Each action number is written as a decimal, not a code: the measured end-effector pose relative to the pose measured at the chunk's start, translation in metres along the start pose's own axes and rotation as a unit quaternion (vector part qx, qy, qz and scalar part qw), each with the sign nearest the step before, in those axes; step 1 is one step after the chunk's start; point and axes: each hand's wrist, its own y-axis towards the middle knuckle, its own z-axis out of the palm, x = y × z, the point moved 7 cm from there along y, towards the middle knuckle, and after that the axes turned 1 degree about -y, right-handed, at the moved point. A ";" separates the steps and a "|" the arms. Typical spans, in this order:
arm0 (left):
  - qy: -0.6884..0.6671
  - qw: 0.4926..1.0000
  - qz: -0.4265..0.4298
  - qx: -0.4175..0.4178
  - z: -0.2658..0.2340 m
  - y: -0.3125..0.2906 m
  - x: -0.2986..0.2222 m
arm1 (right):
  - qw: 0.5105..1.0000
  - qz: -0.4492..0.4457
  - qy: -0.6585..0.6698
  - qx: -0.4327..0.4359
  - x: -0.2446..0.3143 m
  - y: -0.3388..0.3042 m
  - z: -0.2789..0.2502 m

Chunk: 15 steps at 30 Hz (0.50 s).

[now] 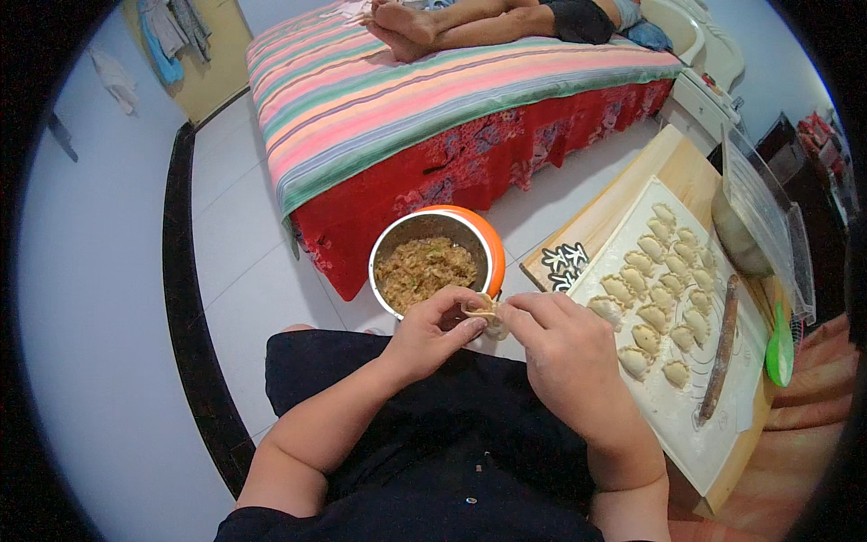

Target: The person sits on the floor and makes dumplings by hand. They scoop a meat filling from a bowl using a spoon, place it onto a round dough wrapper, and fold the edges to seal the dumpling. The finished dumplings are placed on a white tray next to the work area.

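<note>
Between my two hands is a dumpling (488, 312), a pale wrapper folded around brown filling. My left hand (433, 330) cups it from the left, with the thumb and fingers closed round its edge. From the right, my right hand (564, 348) pinches the wrapper's rim. Just beyond my left hand stands an orange pot (493, 250), holding a mound of chopped brown-green filling (424, 274). To my right, several folded dumplings (655, 316) lie in loose rows on a floured white board (664, 420). A wooden rolling pin (720, 352) lies along the board's right side.
The board rests on a wooden table (673, 154). A green spoon (778, 348) and a clear plastic lid (763, 203) are at its right edge. Ahead is a bed (433, 117) with a striped cover, where a person's bare legs (488, 27) lie. A wall (108, 271) stands left.
</note>
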 end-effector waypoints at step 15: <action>0.024 0.997 0.067 -0.008 -0.006 -0.004 -0.004 | 0.947 0.101 0.299 -0.063 -0.033 -0.007 0.053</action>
